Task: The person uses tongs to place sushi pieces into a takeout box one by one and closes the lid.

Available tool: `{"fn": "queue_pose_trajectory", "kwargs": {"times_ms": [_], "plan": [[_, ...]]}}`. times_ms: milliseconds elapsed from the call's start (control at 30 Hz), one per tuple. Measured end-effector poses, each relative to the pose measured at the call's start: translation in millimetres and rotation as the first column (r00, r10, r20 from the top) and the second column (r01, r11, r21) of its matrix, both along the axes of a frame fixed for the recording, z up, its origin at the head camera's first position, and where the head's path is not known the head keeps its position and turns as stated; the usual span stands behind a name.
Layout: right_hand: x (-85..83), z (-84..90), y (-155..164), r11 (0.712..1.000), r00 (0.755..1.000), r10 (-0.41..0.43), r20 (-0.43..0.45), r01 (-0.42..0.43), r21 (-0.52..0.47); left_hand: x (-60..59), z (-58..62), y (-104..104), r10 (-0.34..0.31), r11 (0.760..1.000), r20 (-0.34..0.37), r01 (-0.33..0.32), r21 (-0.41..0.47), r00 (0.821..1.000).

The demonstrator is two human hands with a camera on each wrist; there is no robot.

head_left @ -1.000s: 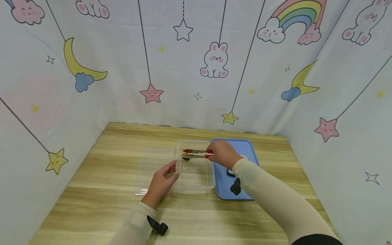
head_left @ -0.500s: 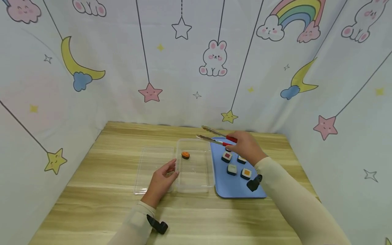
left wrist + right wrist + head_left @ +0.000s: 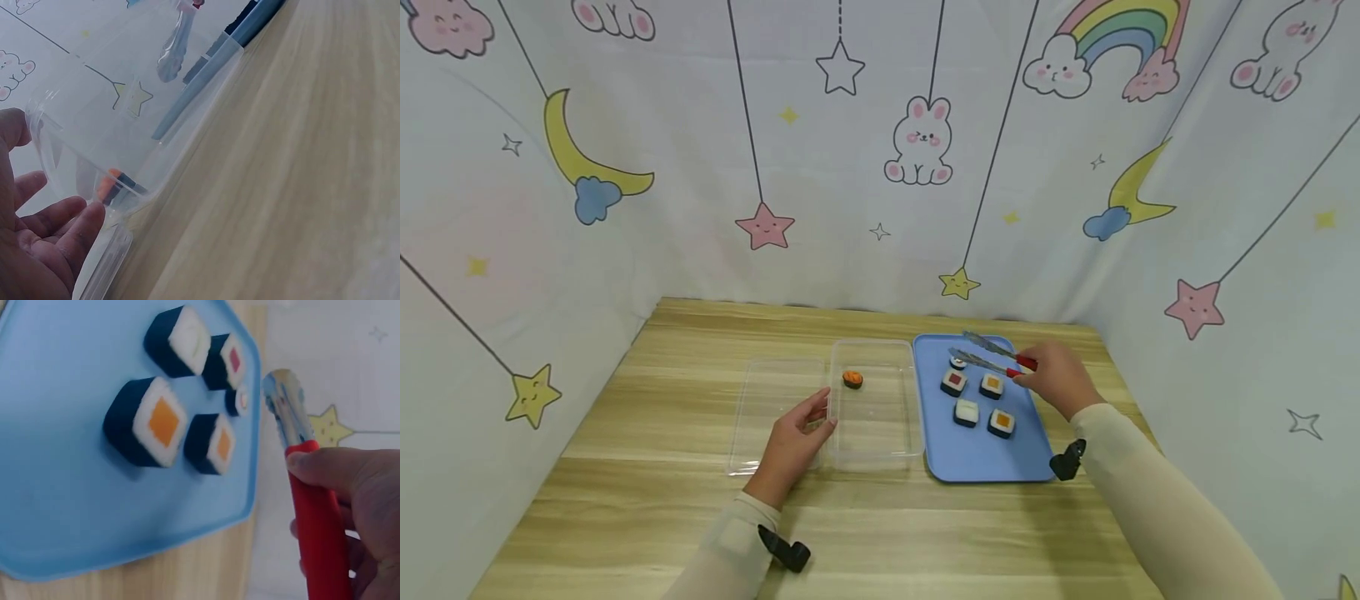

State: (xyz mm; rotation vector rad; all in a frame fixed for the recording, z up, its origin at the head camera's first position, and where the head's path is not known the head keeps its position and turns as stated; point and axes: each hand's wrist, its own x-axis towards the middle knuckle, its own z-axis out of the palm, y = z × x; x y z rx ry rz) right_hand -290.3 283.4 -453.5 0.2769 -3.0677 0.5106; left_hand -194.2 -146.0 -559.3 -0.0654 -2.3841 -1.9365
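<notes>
My right hand (image 3: 1060, 379) grips red-handled metal tongs (image 3: 315, 519) over the far right part of a blue tray (image 3: 943, 454). The tongs' arms are spread, with nothing between their tips. Below lie several sushi pieces: square rolls with an orange centre (image 3: 162, 422), a red centre (image 3: 954, 382) or a pale centre (image 3: 966, 412), and a small round roll (image 3: 237, 401) partly behind the tongs in the head view. My left hand (image 3: 793, 446) rests with relaxed fingers at the left wall of a clear plastic box (image 3: 880, 458). Inside that box, at its far left, sits an orange-topped sushi piece (image 3: 852, 379).
A clear lid (image 3: 775, 417) lies left of the box, partly behind my left hand. Box and tray stand side by side on the wooden table (image 3: 880, 533). A white printed curtain (image 3: 850, 275) encloses the table at the back and sides.
The tongs released the orange-topped sushi piece in the box. My right hand carried the opened tongs rightward, over the tray. My left hand stayed by the box.
</notes>
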Motion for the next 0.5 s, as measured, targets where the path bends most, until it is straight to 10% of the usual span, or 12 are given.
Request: {"fn": "queue_pose_trajectory", "kwargs": {"times_ms": [500], "plan": [[2.6,-11.9,-0.8,1.000,0.996,-0.021,0.088,0.020,0.013,0.0,-1.4,-0.3,0.004,1.000,-0.001,-0.004,-0.013,1.000]]}}
